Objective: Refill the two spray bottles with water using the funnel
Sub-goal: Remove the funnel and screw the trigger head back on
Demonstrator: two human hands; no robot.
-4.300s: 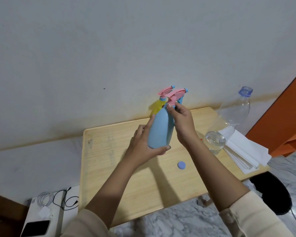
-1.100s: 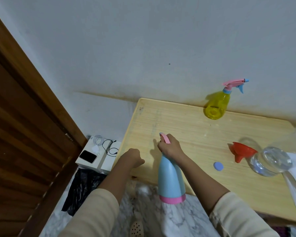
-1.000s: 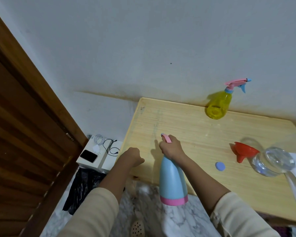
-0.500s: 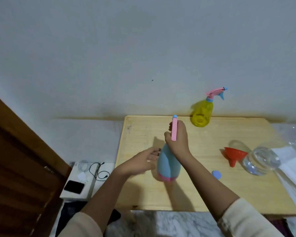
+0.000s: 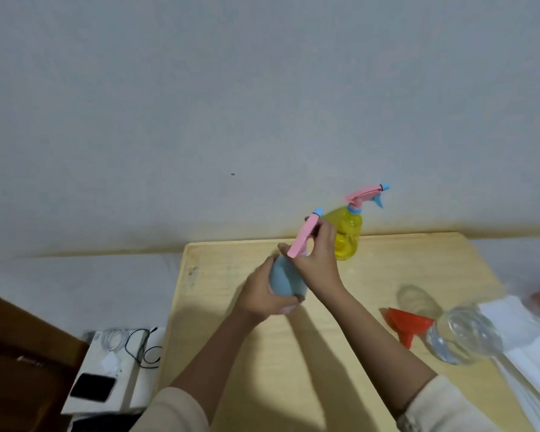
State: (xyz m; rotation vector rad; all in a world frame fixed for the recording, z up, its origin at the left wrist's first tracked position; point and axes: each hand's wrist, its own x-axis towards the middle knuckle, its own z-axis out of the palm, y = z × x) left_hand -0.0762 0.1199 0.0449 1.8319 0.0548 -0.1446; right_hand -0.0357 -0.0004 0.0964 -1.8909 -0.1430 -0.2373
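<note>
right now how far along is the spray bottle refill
Early. Nothing looks filled yet. In hand: the left hand holds the blue spray bottle by its body while the right hand has a grip on its pink spray head. Left: the red funnel lies unused on the table, and the yellow spray bottle stands capped near the wall.

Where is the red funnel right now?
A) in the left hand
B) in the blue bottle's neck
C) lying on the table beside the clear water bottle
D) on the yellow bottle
C: the funnel lies on the table next to the clear bottle, while both hands, left hand and right hand, have a grip on the blue bottle.
</note>
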